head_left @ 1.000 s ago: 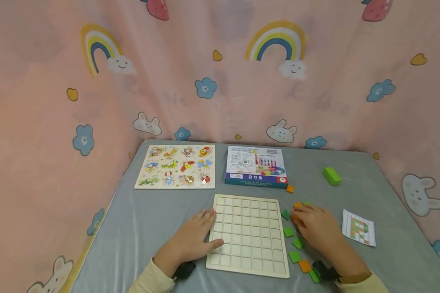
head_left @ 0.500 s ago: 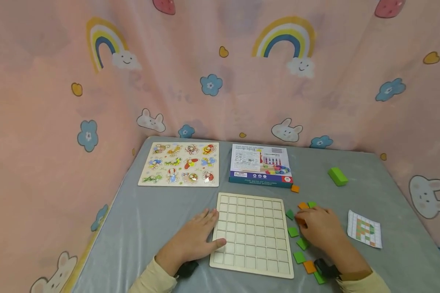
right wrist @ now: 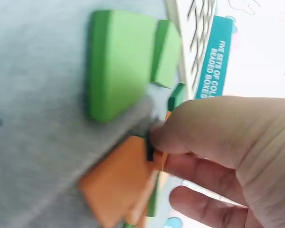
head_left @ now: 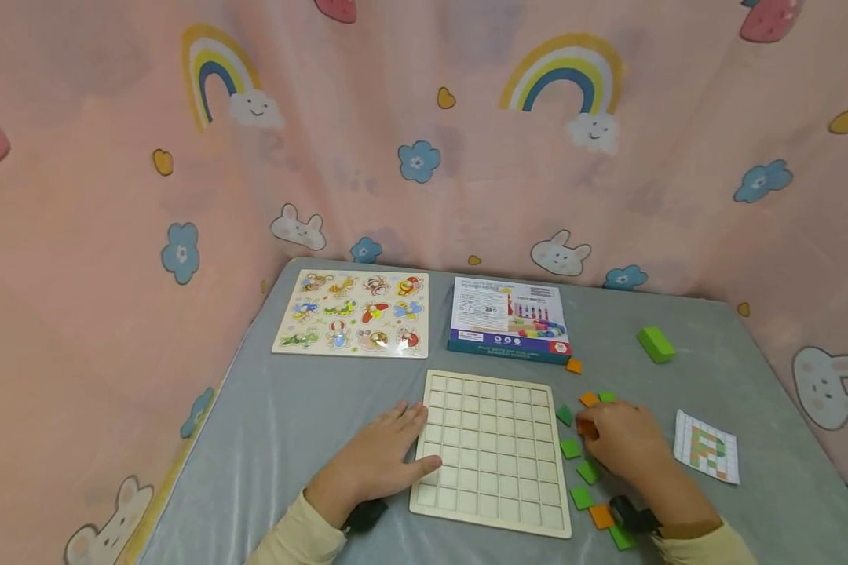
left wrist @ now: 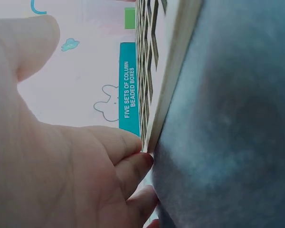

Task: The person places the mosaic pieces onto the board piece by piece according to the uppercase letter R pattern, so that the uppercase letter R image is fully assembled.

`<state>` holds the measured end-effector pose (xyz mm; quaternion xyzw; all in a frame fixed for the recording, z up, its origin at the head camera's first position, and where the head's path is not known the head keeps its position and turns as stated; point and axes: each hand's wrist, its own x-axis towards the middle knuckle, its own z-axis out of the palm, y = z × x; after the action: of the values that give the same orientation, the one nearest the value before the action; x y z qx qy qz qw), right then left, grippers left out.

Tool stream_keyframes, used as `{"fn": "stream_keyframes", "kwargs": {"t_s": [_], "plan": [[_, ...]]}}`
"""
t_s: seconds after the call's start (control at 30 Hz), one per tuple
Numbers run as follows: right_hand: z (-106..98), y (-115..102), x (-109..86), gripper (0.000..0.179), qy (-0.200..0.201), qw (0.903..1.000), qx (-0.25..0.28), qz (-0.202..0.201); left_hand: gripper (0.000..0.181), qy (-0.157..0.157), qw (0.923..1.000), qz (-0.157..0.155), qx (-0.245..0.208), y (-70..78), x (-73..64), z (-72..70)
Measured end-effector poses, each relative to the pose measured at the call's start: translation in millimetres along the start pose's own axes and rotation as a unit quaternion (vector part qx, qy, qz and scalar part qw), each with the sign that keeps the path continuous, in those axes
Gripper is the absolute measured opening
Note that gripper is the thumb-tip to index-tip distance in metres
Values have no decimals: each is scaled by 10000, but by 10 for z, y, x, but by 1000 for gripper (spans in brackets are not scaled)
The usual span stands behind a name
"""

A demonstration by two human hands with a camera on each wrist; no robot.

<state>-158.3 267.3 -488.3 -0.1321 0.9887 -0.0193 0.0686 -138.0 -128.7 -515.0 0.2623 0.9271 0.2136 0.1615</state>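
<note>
A pale wooden grid board (head_left: 495, 451) lies on the cloth. My left hand (head_left: 378, 455) rests along its left edge, fingers fairly straight, thumb over the border; the fingertips touch the board's side in the left wrist view. To the right of the board, my right hand (head_left: 625, 439) bends over the loose tiles. Its thumb and forefinger pinch an orange tile (head_left: 586, 429), partly hidden by the fingers. Close by lie another orange tile (right wrist: 116, 183), a green tile (right wrist: 123, 61) and a dark green triangular tile (head_left: 564, 416).
Several green and orange tiles, including a green tile (head_left: 582, 498), line the board's right side. A pattern card (head_left: 707, 447) lies farther right, with a green block (head_left: 656, 344) behind it. An insect puzzle (head_left: 351, 314) and a bead box (head_left: 509, 318) lie at the back.
The head view has shifted, so the whole scene sits slightly farther right in the picture. Both hands stay in nearly the same places beside the board, the right fingers still at the orange tile.
</note>
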Motion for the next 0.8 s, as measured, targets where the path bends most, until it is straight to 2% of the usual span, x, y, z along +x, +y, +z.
{"fn": "stream_keyframes", "kwargs": {"t_s": [0.17,0.33,0.6,0.8], "plan": [[-146,-125,21,33,399,9990,192,-55,91,8,10000,-14,20,-12,-2,-3],[-257,-406,150,32,939,9941,311,-441,92,84,9999,-28,130,-15,10,7],[-314,-829,465,33,723,9925,423,-895,92,162,9997,-44,196,22,17,15],[-242,-1065,660,28,658,9891,635,-1152,93,104,9996,-93,226,29,17,24]]}}
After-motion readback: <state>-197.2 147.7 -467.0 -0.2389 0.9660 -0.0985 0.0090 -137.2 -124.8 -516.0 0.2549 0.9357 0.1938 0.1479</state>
